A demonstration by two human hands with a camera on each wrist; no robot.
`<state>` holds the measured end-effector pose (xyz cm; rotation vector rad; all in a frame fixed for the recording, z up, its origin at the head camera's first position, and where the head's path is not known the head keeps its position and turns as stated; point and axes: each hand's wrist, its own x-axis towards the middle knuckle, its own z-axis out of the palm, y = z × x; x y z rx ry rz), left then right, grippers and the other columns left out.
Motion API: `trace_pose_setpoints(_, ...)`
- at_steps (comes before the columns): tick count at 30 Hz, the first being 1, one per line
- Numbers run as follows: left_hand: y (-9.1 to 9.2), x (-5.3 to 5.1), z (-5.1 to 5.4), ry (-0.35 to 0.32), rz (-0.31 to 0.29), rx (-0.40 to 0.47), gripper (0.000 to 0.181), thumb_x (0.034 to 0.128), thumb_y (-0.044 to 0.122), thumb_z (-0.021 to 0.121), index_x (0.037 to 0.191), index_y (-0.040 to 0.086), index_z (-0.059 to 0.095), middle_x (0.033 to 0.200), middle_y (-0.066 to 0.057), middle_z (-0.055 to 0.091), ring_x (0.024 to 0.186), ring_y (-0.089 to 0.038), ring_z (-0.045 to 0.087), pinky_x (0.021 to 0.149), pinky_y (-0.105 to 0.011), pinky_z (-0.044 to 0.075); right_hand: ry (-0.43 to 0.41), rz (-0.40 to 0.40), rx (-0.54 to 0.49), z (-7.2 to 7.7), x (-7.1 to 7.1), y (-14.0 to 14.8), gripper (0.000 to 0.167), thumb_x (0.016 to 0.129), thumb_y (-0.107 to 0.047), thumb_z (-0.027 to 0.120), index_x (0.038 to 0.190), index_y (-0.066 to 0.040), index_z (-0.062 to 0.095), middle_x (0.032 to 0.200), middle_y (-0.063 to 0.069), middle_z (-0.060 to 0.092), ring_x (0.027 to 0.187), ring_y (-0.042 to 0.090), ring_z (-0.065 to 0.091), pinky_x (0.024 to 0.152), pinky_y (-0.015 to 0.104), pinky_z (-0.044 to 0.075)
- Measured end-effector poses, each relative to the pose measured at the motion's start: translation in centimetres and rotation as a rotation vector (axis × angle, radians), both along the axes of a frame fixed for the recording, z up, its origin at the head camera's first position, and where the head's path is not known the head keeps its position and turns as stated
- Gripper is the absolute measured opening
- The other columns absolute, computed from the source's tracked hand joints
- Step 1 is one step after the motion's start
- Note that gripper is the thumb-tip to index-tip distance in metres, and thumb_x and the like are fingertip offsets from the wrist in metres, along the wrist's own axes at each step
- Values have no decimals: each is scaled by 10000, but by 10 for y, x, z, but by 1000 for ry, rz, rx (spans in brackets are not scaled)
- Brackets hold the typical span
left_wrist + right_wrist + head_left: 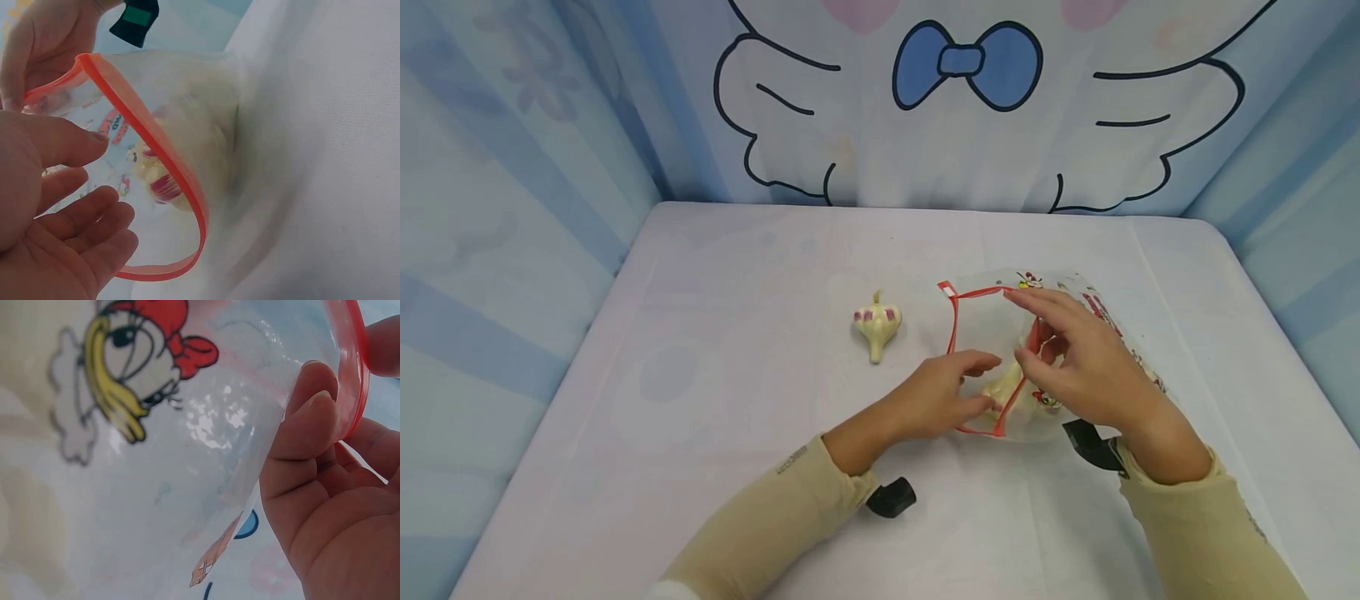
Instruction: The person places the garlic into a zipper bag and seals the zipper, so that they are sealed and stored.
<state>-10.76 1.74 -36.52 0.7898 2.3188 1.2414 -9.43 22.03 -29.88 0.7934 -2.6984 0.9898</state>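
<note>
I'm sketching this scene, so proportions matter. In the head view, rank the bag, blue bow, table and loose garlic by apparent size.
Largest to smallest:
1. Table
2. Bag
3. Blue bow
4. Loose garlic

- In the head view, the curtain (pixel 880 150) stands behind the table (pixel 625 417), across the top of the frame.
- The loose garlic bulb (pixel 877 327) lies on the table at mid-frame.
- The bag (pixel 988 325) lies right of it, with the second bulb (pixel 1002 386) inside.
- The left hand (pixel 936 396) is at the bag's mouth, lower centre.
- The right hand (pixel 1086 358) is on the rim, right of centre.
</note>
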Motion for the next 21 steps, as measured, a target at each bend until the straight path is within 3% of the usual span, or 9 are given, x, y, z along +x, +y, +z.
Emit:
trace_pose_setpoints(7,-16,0,1,1,46,14,500,953,155,696,1423,75,546,1394,-25,579,1238,-121,550,995,-229,453,-3,-12,12,1,1,-2,605,832,90,687,1410,-20,548,1333,115,541,761,74,524,670,126,470)
trace_pose_setpoints(21,-63,-14,2,0,219,44,483,947,124,697,1396,34,546,1372,-91,584,1235,-225,564,1027,-339,465,-9,-1,-5,-1,0,-1,612,823,102,687,1407,-18,549,1312,105,545,768,68,529,683,119,474)
